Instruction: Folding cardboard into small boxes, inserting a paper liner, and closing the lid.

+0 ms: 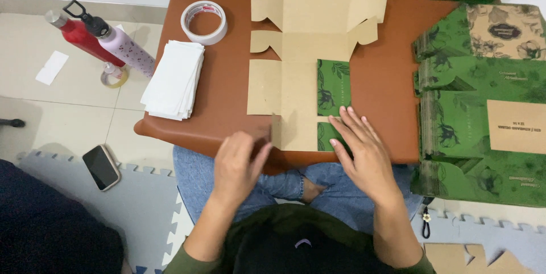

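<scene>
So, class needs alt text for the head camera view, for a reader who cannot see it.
A person's left hand and right hand fold the near flaps of a flat cardboard box blank, brown inside and green-printed outside, on a brown table. A tape roll and white paper stack lie left; green blanks are stacked right.

Box blank (301, 52): matt brown cardboard, green printed flap. Bench (227, 92): smooth brown leather-like cover, slight sheen. Sheets (173, 79): white paper. Tape (203, 22): glossy roll. Bottles (102, 44): smooth, satin finish. Floor mat (142, 206): grey foam.
</scene>
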